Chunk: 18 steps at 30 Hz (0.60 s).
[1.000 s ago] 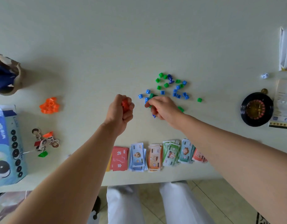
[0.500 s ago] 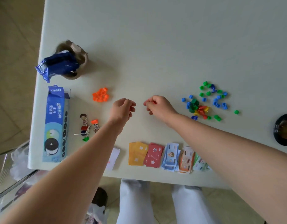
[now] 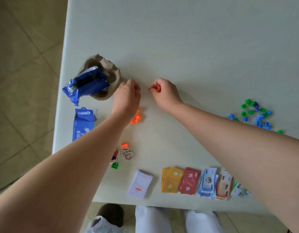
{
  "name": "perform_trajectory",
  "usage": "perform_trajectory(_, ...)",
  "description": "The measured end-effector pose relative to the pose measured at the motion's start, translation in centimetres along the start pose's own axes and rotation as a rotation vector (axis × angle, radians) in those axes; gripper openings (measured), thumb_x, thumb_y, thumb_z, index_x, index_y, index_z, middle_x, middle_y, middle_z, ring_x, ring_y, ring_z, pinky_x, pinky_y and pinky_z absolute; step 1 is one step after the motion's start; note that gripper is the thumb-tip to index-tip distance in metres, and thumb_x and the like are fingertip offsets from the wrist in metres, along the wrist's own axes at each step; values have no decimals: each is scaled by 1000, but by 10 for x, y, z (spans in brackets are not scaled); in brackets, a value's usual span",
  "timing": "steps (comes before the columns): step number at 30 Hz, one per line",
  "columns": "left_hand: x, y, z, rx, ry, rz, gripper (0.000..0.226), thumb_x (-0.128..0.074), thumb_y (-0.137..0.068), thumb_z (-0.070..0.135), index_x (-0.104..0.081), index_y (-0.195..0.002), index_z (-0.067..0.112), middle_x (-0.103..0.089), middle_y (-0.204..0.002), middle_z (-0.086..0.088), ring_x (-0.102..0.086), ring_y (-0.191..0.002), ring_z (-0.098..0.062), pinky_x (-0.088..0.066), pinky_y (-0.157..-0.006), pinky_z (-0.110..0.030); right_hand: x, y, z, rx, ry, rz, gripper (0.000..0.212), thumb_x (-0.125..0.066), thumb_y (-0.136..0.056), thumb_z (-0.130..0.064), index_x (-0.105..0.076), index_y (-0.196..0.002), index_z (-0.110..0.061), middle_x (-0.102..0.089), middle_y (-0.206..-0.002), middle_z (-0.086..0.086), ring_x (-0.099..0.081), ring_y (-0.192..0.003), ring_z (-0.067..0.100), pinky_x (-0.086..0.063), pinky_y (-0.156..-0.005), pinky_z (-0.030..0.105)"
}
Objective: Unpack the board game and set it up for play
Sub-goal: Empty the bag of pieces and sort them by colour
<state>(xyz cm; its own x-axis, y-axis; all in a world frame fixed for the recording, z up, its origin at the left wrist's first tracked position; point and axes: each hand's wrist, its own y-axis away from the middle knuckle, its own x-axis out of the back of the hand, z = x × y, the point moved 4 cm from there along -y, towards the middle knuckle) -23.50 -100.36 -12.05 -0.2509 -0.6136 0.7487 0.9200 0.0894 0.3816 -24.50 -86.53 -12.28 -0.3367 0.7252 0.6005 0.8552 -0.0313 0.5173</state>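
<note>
Right hand (image 3: 164,94) pinches red pieces (image 3: 158,88) over the worktop (image 3: 196,47), left hand (image 3: 127,96) curls, contents untellable; card stacks (image 3: 189,180) and orange pieces (image 3: 136,118) look sorted, blue and green pieces (image 3: 256,115) lie mixed, no board visible.

Likely a home, pale table (image 3: 179,39), tiled floor (image 3: 24,64), Oreo box (image 3: 83,125), snack wrapper (image 3: 84,84)

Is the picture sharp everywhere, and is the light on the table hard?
Head view: light is soft, shadows faint. Head view: the white card stack near the table edge is blurred, while the red pieces in the right hand look fairly sharp.
</note>
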Motion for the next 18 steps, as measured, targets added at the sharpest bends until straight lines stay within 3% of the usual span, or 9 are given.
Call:
perform_trajectory(7, 12, -14, -2, -16, -69, 85, 21, -46, -89, 6, -60, -104, 8, -58, -105, -15, -54, -92, -30, -31, -71, -24, -5, -13, -9, 120, 37, 65, 10, -59, -86, -6, -67, -92, -5, -60, -95, 15, -57, -87, 27, -30, -69, 18)
perform_trajectory(12, 9, -24, 5, -140, -142, 88, 19, -47, -89, 2, -61, -103, 2, -53, -105, -19, -53, -86, -34, -34, -69, -30, -9, -20, -26, 257, 87, 58, 23, -56, -77, 5, -64, -96, -4, -54, -102, 16, -58, -87, 33, -46, -81, 39)
perform_trajectory(18, 2, -12, 2, -260, -256, 152, 26, -54, -77, -11, -59, -99, 3, -52, -99, -19, -47, -86, -36, -33, -78, -31, -14, -12, -25, 406, 257, 129, 35, -55, -71, 10, -62, -102, -5, -56, -103, 15, -52, -97, 36, -45, -84, 41)
